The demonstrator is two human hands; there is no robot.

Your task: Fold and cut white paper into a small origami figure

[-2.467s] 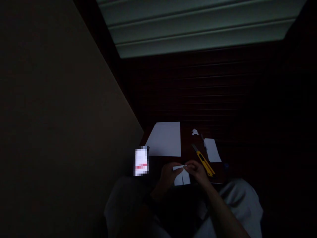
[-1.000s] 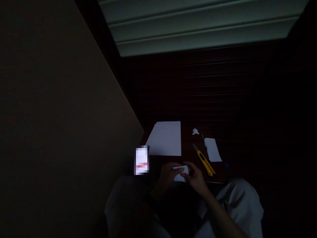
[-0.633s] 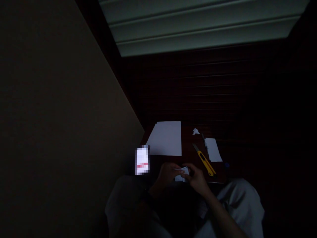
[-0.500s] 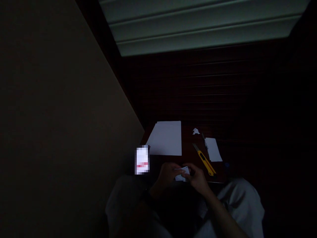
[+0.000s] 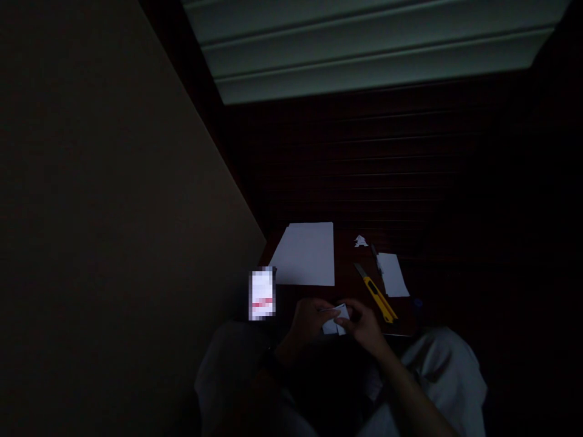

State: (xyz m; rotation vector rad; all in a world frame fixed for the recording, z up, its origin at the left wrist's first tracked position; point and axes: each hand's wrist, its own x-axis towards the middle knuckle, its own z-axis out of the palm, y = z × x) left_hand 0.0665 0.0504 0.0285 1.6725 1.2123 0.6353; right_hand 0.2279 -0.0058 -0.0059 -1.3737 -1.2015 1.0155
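The scene is very dark. My left hand (image 5: 310, 320) and my right hand (image 5: 363, 326) meet over the near edge of a dark wooden table (image 5: 346, 276). Both pinch a small folded piece of white paper (image 5: 336, 320) between their fingertips, the left from the left side, the right from above and the right. Most of the paper is hidden by the fingers. My knees in light trousers show below the hands.
A white sheet (image 5: 305, 254) lies behind the hands. A yellow utility knife (image 5: 376, 293), a pen (image 5: 376, 257), a smaller paper slip (image 5: 392, 275) and a paper scrap (image 5: 361, 241) lie to the right. A lit phone (image 5: 262, 294) stands at the left. A wall rises left.
The paper hung open below my fingers 2.5 s ago; since then it has been folded smaller and my hands have closed in on it, the right one shifting slightly left.
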